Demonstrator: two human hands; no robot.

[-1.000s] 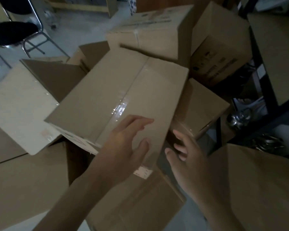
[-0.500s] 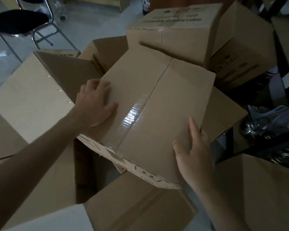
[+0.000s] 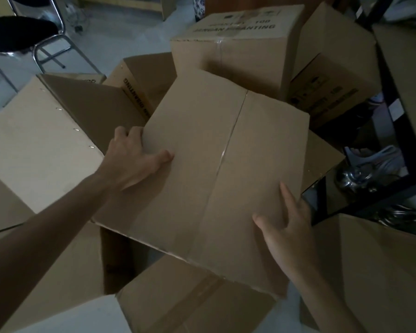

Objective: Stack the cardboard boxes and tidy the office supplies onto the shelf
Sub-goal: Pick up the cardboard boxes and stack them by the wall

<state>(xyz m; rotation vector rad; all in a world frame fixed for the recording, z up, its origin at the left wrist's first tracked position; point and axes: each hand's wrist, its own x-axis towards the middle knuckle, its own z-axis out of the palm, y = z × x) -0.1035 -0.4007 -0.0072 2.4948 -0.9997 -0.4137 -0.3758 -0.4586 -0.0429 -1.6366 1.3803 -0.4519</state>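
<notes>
The left hand point(image 3: 135, 159) and right hand point(image 3: 288, 227), lately reaching, now clasped opposite edges of the taped box point(image 3: 226, 164) between them (probably ready to lift).

The middle box point(image 3: 214, 164) is plain brown cardboard with a glossy clear tape strip down its seam. The back box point(image 3: 235, 51) is the same brown, printed with black block letters. The open box point(image 3: 34, 145) on the left is a paler tan. The chair point(image 3: 17, 34) has a black seat and silvery legs. The floor point(image 3: 120, 37) is pale grey, and the shelf point(image 3: 402, 150) frame is black.
</notes>
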